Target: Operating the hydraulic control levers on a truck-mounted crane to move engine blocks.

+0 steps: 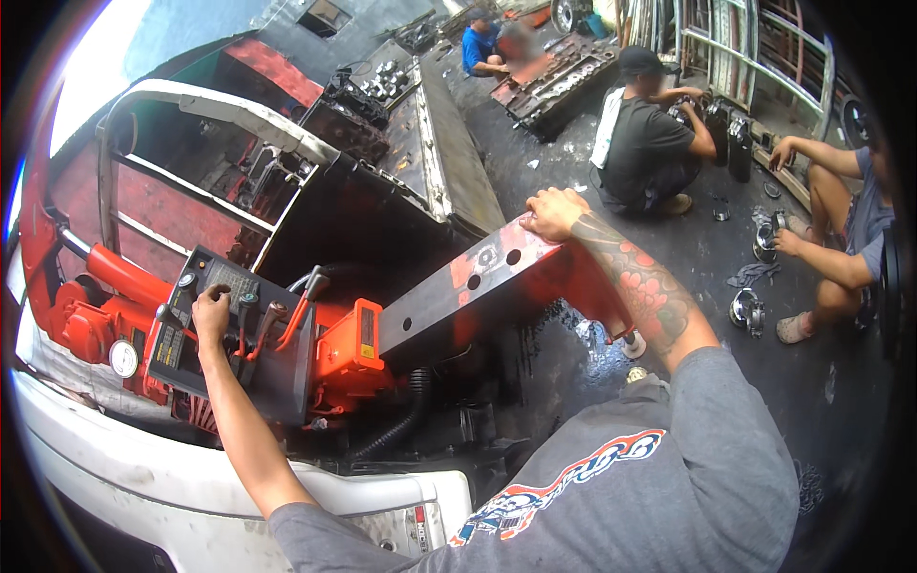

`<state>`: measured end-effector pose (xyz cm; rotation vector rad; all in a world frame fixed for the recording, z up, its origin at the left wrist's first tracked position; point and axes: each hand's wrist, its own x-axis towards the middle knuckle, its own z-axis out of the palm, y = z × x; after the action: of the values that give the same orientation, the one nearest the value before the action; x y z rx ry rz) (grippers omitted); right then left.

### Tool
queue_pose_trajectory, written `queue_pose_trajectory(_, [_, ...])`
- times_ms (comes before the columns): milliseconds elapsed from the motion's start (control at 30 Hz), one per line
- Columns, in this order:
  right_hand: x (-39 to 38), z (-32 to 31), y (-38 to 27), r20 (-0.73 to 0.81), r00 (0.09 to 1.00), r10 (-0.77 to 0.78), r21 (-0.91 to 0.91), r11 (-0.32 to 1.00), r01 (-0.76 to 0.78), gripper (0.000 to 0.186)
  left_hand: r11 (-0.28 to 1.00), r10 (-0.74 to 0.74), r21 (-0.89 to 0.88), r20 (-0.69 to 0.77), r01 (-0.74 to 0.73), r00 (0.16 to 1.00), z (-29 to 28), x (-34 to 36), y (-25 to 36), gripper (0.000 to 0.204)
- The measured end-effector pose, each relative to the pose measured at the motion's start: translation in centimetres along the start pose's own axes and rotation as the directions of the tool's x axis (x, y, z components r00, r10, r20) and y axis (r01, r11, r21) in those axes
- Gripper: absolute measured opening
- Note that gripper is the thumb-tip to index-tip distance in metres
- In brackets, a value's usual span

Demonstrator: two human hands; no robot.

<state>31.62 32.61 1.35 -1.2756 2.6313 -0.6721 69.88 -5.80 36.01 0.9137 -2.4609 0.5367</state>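
My left hand [211,315] is closed around the top of a lever on the black control panel [277,387] of an orange-red truck-mounted crane. More levers [272,315] with dark knobs and a bent red handle [294,323] stand just right of it. My right hand [554,212] grips the top of the outer end of a grey and red outrigger beam [449,291], fingers bent over its edge. Round holes run along the beam's side. At that outer end a red leg [602,296] points down, partly behind my tattooed right forearm.
A white truck body [143,458] lies along the near left; a round gauge [124,358] sits by the panel. Past the beam, a person in dark clothes [650,143] squats, and another [841,229] sits at right among metal parts [747,310]. Farther back, someone in blue [479,48] crouches beside an engine block [554,86].
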Motion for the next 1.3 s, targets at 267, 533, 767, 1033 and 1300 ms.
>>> queue_pose_trajectory(267, [0.2, 1.1, 0.5, -0.095, 0.995, -0.008, -0.063, 0.998, 0.002, 0.049, 0.987, 0.149, 0.062, 0.029, -0.15, 0.988, -0.5, -0.8, 0.4, 0.024])
queue_pose_trajectory(533, [-0.5, 0.1, 0.2, -0.185, 0.974, -0.13, -0.068, 0.991, 0.119, 0.042, 0.854, 0.22, 0.444, 0.162, -0.27, 0.962, -1.4, -3.7, 1.9, 0.029])
queue_pose_trajectory(767, [-0.5, -0.3, 0.0, -0.19, 0.97, -0.154, -0.075, 0.987, 0.142, 0.039, 0.829, 0.111, 0.515, 0.234, -0.22, 0.966, -2.3, -4.6, 3.5, 0.03])
queue_pose_trajectory(1033, [-0.4, -0.4, -0.1, -0.127, 0.988, -0.088, -0.066, 0.995, 0.08, 0.05, 0.872, 0.227, 0.424, 0.091, -0.244, 0.97, -1.5, -2.3, 2.3, 0.016])
queue_pose_trajectory(1300, [-0.3, -0.8, -0.7, -0.096, 0.994, -0.047, -0.05, 0.998, 0.042, 0.048, 0.861, 0.249, 0.442, 0.065, -0.252, 0.966, -1.3, -2.6, 1.9, 0.017])
